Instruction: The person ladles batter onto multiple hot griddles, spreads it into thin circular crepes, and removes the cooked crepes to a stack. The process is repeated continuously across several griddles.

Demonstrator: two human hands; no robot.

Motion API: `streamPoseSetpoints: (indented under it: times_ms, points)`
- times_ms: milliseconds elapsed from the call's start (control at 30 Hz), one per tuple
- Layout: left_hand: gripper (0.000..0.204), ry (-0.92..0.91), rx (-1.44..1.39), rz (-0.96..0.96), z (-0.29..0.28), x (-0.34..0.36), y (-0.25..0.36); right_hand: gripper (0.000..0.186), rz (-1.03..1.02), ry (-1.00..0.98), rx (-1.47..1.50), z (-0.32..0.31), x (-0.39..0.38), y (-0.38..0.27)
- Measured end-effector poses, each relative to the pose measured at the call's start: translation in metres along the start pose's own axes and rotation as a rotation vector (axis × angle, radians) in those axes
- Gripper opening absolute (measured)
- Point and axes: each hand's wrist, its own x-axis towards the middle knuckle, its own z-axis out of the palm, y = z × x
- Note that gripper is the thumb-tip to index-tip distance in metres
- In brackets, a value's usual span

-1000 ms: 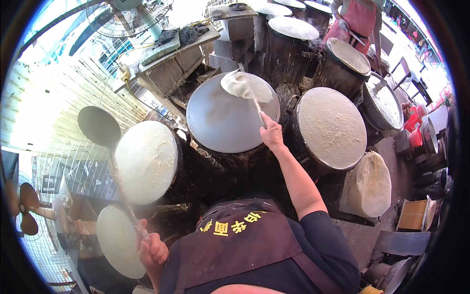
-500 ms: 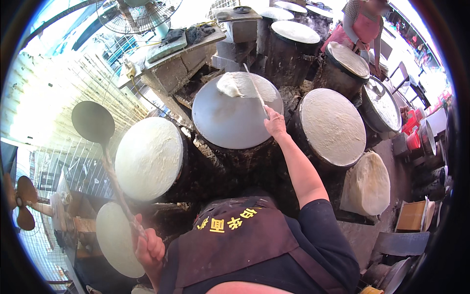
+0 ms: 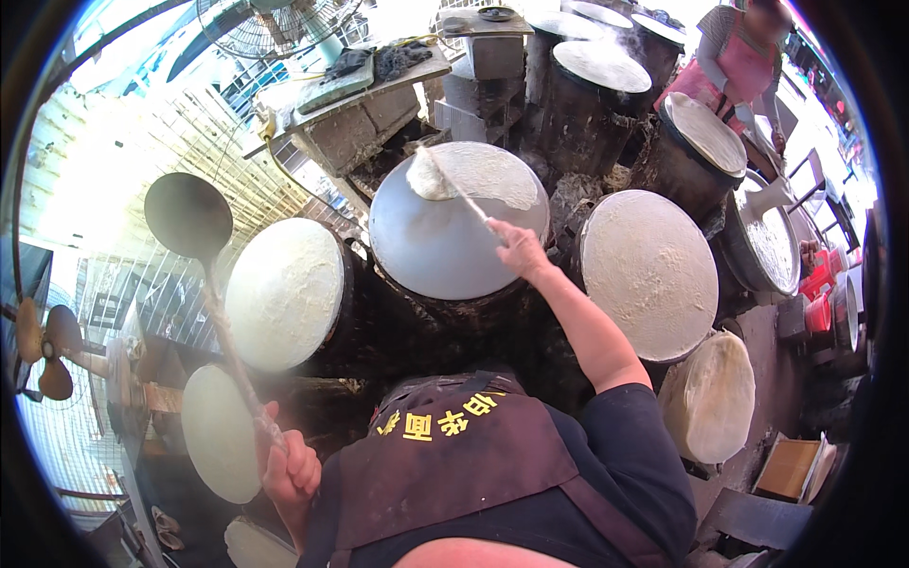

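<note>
Crossing the round griddle [image 3: 431, 254] at the frame's upper centre, a stick [image 3: 457, 192] passes over pale batter [image 3: 500, 176], its near end wrapped by the grip of the right hand [image 3: 521, 250]. At lower left, the left hand [image 3: 292, 465] has its grip closed around a ladle [image 3: 188, 215] (dark bowl at middle left).

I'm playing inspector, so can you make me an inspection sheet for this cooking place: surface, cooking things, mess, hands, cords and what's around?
Surface: round griddle, bare nearer the person, pale batter on its far right part.
Cooking things: big dark ladle, raised at left; stick, reaching over the griddle.
Mess: dark cloth on the back ledge.
Left hand: closed around the ladle's handle.
Right hand: holding the stick.
Cords: thin cord beside the ledge.
Surroundings: pale rounds either side; fan at left; co-worker in pink, back right.
</note>
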Motion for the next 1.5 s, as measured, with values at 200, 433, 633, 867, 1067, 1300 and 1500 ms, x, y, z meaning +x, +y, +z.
streamPoseSetpoints:
  times_ms: [200,433,633,867,1067,1300,1500]
  points:
    - [0.057,0.12,0.028,0.064,0.029,-0.008,-0.012,0.055,-0.023,-0.029,0.043,-0.045,0.001,0.02]
    - [0.058,0.137,0.014,0.079,0.047,-0.011,-0.021,0.057,-0.176,-0.17,0.027,-0.027,0.023,0.017]
    - [0.057,0.111,0.006,0.123,0.052,-0.017,-0.023,0.055,-0.086,-0.011,0.006,-0.057,0.052,0.056]
    - [0.054,-0.001,0.004,0.126,0.055,-0.016,-0.025,0.058,-0.242,-0.427,-0.073,-0.057,0.043,0.009]
    - [0.057,0.231,0.014,0.098,0.077,-0.01,-0.024,0.056,-0.314,-0.04,-0.159,-0.057,0.102,0.07]
    - [0.058,0.265,0.077,0.105,0.087,-0.019,-0.027,0.052,-0.368,-0.42,-0.084,-0.077,0.073,0.029]
    - [0.057,0.235,-0.007,0.132,0.089,-0.015,-0.03,0.044,-0.336,-0.295,-0.163,-0.066,0.112,0.039]
